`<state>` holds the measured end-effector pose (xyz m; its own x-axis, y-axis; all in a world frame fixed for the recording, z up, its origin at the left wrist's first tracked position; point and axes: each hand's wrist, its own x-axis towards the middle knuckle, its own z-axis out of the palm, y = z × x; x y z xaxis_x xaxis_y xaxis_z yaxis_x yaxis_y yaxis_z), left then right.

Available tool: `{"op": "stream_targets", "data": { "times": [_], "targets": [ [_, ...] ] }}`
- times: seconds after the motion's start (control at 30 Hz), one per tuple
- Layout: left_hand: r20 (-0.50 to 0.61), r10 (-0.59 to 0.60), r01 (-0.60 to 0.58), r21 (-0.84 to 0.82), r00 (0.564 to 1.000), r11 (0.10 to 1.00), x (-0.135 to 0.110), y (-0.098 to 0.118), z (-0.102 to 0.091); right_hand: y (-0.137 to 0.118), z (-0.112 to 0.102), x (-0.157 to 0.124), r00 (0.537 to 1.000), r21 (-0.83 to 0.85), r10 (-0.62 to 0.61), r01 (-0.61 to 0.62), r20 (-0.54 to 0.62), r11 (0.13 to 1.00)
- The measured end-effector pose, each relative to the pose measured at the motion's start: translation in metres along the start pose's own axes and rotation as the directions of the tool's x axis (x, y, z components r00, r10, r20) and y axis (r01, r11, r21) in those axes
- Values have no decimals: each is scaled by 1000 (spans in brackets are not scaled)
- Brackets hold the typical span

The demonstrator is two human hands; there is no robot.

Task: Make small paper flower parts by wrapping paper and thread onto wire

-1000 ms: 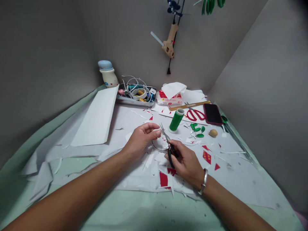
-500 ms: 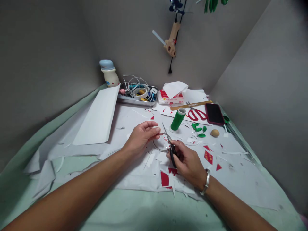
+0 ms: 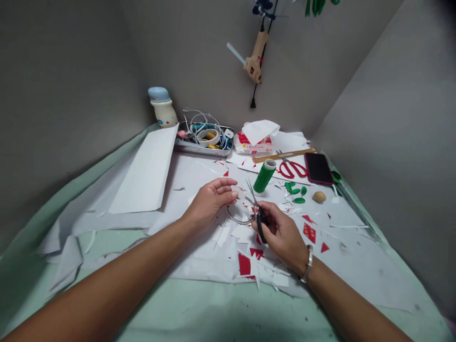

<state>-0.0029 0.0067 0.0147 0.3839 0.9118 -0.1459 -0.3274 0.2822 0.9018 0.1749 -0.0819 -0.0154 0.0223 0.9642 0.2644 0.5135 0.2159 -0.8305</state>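
Observation:
My left hand [image 3: 216, 198] pinches a small pale piece [image 3: 238, 192], seemingly paper, between thumb and fingers. Black-handled scissors [image 3: 261, 221] are gripped in my right hand [image 3: 281, 227], their slim blades pointing up and slightly apart, to the right of the pale piece. Between and below the hands is a thin silver ring [image 3: 242, 222], partly behind the left fingers; whether it touches them I cannot tell. Just beyond the scissors a green thread spool [image 3: 264, 177] stands, leaning a little. Red paper scraps [image 3: 244, 264] and white offcuts lie under and around my hands.
At the back are a metal tray [image 3: 204, 151] of cords and spools, a bottle [image 3: 164, 111], and a tissue pack [image 3: 254, 144]. Red-handled scissors [image 3: 292, 169], a ruler [image 3: 301, 153], a phone [image 3: 318, 168] and green leaf-shaped pieces [image 3: 294, 191] lie right. A glue gun [image 3: 254, 64] hangs behind.
My right hand has drawn the scissors slightly right, away from the pale piece, and the blades have parted a little. The left hand stays nearly in place, and more of the pale piece shows.

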Motion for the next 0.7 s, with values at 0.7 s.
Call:
{"op": "stream_targets", "data": {
  "times": [0.7],
  "targets": [
    [-8,29,-29,4,1000,1000,3,-5,-2,5,1,-3,986,-291,-164,163,20,943]
  ]
}}
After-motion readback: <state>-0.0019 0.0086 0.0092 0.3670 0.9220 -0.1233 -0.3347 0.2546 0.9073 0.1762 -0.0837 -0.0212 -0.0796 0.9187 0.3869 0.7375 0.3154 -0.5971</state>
